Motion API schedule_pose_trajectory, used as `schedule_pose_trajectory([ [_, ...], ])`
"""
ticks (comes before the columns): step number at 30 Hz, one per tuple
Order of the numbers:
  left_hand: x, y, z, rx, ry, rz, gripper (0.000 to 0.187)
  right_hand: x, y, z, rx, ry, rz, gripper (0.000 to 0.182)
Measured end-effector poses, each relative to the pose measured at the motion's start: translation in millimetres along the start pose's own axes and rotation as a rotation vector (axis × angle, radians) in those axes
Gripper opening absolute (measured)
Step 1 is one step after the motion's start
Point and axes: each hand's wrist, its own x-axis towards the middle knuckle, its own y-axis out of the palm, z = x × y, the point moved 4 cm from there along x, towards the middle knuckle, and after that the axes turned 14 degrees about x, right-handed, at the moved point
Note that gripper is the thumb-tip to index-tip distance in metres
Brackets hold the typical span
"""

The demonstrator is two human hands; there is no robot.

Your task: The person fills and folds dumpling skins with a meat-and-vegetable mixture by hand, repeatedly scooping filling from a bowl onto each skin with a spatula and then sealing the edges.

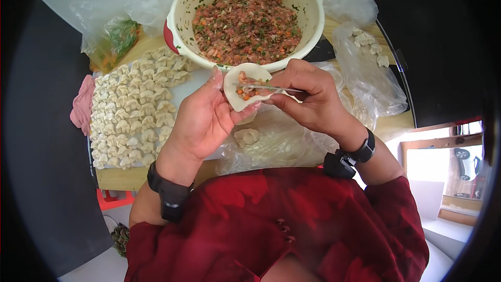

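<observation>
A round dough wrapper rests on the fingers of my left hand, which holds it up just below the rim of a large cream bowl. Meat filling with orange and green bits lies on the wrapper. My right hand pinches a thin metal utensil, its tip in the filling, and its fingers are at the wrapper's right edge. The bowl holds more of the minced filling.
Rows of folded dumplings cover a tray on the left. Plastic bags lie around the bowl. More dough pieces sit at the right, one piece below my hands. A pink cloth hangs at the left edge.
</observation>
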Motion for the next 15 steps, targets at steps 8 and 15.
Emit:
schedule_pose_trajectory([
  [8, -2, 18, -3, 0.376, 0.176, -0.064, 0.052, 14, 5, 7, 0.078, 0.263, -0.124, 0.011],
  [15, 5, 19, -7, 0.714, 0.186, -0.174, 0.043, 24, 16, -6, 0.259, 0.387, -0.228, 0.018],
])
